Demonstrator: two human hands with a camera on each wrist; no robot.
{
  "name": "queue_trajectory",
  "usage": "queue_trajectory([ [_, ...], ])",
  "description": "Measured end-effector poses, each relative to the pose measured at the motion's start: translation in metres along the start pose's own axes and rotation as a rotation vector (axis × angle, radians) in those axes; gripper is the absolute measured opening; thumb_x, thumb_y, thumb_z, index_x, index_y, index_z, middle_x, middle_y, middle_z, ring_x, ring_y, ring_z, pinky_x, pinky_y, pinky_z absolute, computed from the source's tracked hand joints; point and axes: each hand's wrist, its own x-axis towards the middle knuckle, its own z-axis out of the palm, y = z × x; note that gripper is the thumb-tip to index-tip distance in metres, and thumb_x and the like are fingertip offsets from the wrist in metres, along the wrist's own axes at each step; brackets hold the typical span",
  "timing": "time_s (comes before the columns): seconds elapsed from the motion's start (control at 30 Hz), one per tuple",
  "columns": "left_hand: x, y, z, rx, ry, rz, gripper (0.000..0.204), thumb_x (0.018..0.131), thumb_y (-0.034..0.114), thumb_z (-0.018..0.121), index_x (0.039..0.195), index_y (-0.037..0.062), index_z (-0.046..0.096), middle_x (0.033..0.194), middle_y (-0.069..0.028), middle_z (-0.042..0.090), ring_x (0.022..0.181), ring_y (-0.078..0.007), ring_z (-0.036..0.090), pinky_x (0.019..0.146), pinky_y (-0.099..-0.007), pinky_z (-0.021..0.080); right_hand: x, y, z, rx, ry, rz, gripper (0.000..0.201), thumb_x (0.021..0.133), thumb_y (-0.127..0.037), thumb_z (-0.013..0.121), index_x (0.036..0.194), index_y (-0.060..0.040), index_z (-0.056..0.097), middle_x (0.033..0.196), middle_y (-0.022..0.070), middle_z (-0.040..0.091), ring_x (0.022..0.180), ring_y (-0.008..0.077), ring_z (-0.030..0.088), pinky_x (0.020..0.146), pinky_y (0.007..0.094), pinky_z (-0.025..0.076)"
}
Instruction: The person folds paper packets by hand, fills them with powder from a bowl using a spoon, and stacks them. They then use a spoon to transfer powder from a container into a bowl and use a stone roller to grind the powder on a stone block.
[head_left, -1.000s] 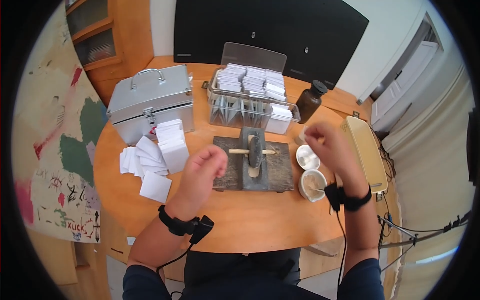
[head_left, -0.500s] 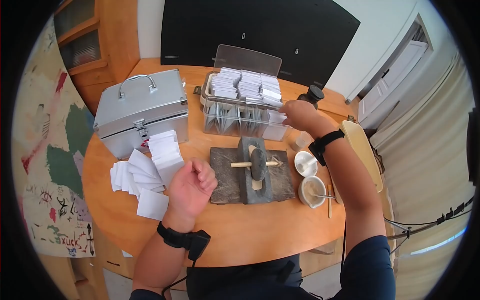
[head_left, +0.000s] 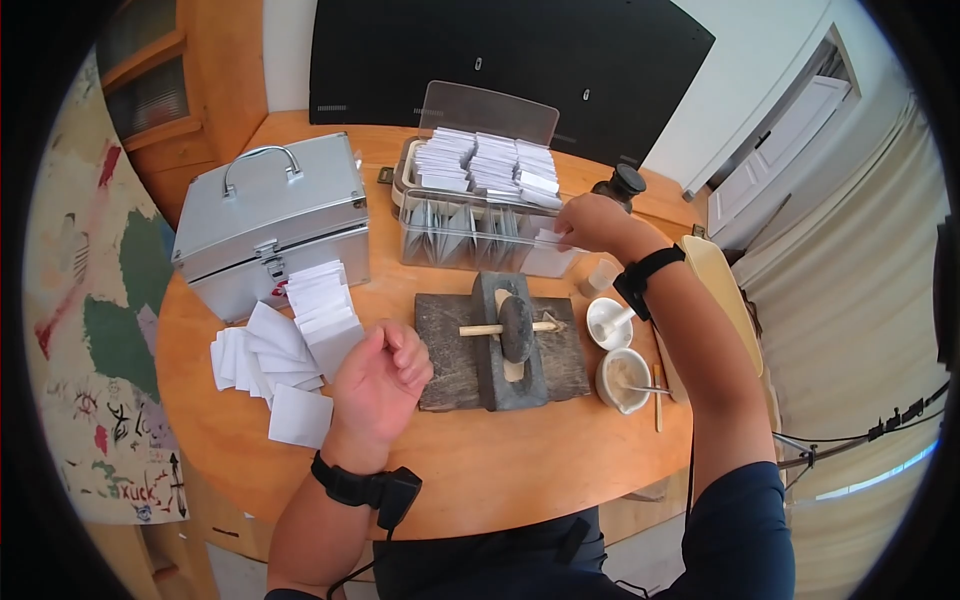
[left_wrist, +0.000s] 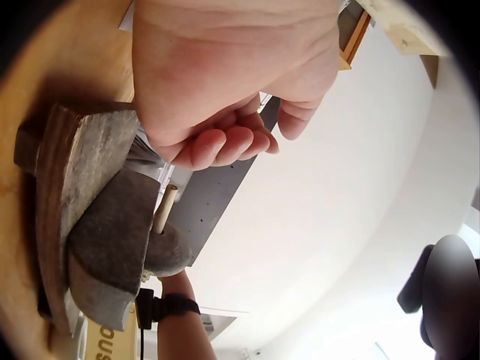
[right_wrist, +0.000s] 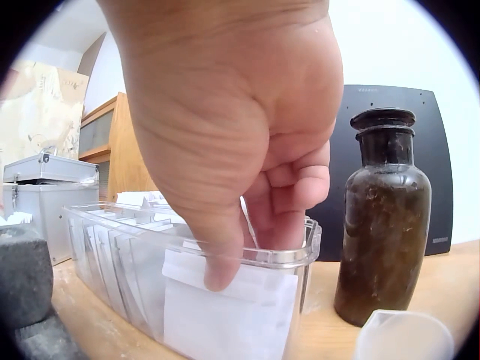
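My right hand (head_left: 592, 222) reaches down into the right end of a clear plastic box (head_left: 408, 240). In the right wrist view, its thumb lies on the front of a white paper packet (right_wrist: 225, 319) and the fingers are behind it, pinching it at the top. My left hand (head_left: 378, 388) hovers with loosely curled fingers and a bare palm, left of a stone grinding trough (head_left: 532, 385). A stone wheel (head_left: 516, 335) with a wooden axle (head_left: 480, 330) stands in that trough, on a dark wooden board (head_left: 445, 370).
A silver case (head_left: 270, 210) stands at the left, with white packets (head_left: 300, 415) before it. Behind the clear box is another box full of packets (head_left: 490, 160). Right of the board are two white mortars (head_left: 622, 390), a small cup (head_left: 600, 278) and a dark glass bottle (right_wrist: 382, 225).
My right hand has gone from above the mortars forward and left into the clear box. The left hand has turned palm up and stays near the board.
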Motion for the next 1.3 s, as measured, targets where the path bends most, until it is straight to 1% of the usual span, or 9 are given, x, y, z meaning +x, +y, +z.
queue_trajectory([
  [0.13,0.000,0.000,-0.002,0.014,0.008,-0.001,0.022,0.099,0.026,0.048,0.091,0.0064,0.054,0.076,-0.0033,0.046,0.068,-0.0150,0.042,0.062,-0.0283,0.036,-0.001,-0.003,-0.003,0.016,0.012,-0.025,0.033,0.076,-0.026,0.078,0.105,-0.0114,0.072,0.095,0.0079,0.072,0.095,0.0282,0.067,0.083,0.0380,0.052],
  [0.2,0.000,0.001,-0.002,0.017,0.016,0.000,0.022,0.099,0.026,0.048,0.091,0.0064,0.054,0.077,-0.0033,0.046,0.068,-0.0149,0.042,0.062,-0.0283,0.036,-0.007,-0.006,-0.008,0.135,0.068,0.025,0.035,0.076,-0.025,0.077,0.108,-0.0119,0.072,0.095,0.0084,0.072,0.094,0.0278,0.067,0.083,0.0378,0.052],
  [0.5,0.001,0.001,-0.003,0.048,0.037,-0.003,0.021,0.098,0.026,0.049,0.091,0.0067,0.053,0.078,-0.0031,0.046,0.068,-0.0149,0.042,0.063,-0.0282,0.036,-0.002,0.003,-0.002,0.137,-0.005,-0.008,0.041,0.078,-0.024,0.076,0.116,-0.0099,0.069,0.097,0.0092,0.072,0.093,0.0280,0.067,0.083,0.0369,0.052],
  [0.63,0.000,0.002,-0.003,0.045,0.045,0.000,0.021,0.098,0.026,0.049,0.092,0.0067,0.053,0.078,-0.0028,0.046,0.069,-0.0148,0.042,0.063,-0.0282,0.037,-0.005,0.003,-0.007,0.181,0.035,0.024,0.042,0.077,-0.025,0.077,0.116,-0.0087,0.069,0.097,0.0100,0.072,0.094,0.0284,0.067,0.083,0.0369,0.052],
  [0.83,0.001,0.001,-0.004,0.055,0.044,-0.006,0.020,0.099,0.025,0.048,0.092,0.0065,0.053,0.078,-0.0028,0.046,0.069,-0.0146,0.042,0.063,-0.0279,0.037,-0.005,0.006,0.000,0.165,0.014,0.009,0.043,0.077,-0.026,0.078,0.116,-0.0083,0.069,0.099,0.0105,0.072,0.094,0.0291,0.067,0.084,0.0369,0.052],
  [1.03,0.001,0.002,-0.004,0.051,0.045,-0.001,0.021,0.099,0.026,0.048,0.092,0.0065,0.052,0.078,-0.0030,0.045,0.068,-0.0146,0.042,0.062,-0.0276,0.036,0.003,0.010,0.001,0.271,-0.098,0.059,0.043,0.075,-0.021,0.080,0.116,-0.0101,0.070,0.103,0.0132,0.071,0.097,0.0293,0.067,0.085,0.0352,0.052],
  [1.13,0.002,0.002,-0.004,0.047,0.028,-0.004,0.021,0.099,0.026,0.048,0.092,0.0065,0.052,0.078,-0.0031,0.045,0.068,-0.0146,0.042,0.063,-0.0276,0.036,0.003,0.007,-0.003,0.226,-0.061,-0.004,0.040,0.077,-0.023,0.079,0.115,-0.0101,0.071,0.092,0.0118,0.071,0.087,0.0270,0.067,0.077,0.0347,0.052],
  [1.2,0.002,0.003,-0.005,0.046,0.027,-0.002,0.021,0.099,0.026,0.048,0.092,0.0065,0.052,0.078,-0.0031,0.045,0.068,-0.0147,0.042,0.063,-0.0277,0.036,0.004,0.002,-0.005,0.144,-0.081,0.032,0.043,0.077,-0.025,0.077,0.117,-0.0107,0.069,0.104,0.0139,0.071,0.096,0.0303,0.067,0.086,0.0364,0.052],
  [1.3,0.001,0.004,-0.004,0.044,0.039,0.006,0.021,0.099,0.026,0.048,0.092,0.0065,0.052,0.078,-0.0031,0.045,0.069,-0.0147,0.042,0.063,-0.0278,0.037,-0.003,-0.003,-0.010,0.163,-0.021,0.034,0.045,0.077,-0.027,0.077,0.117,-0.0098,0.069,0.106,0.0134,0.070,0.099,0.0308,0.066,0.086,0.0375,0.052],
])
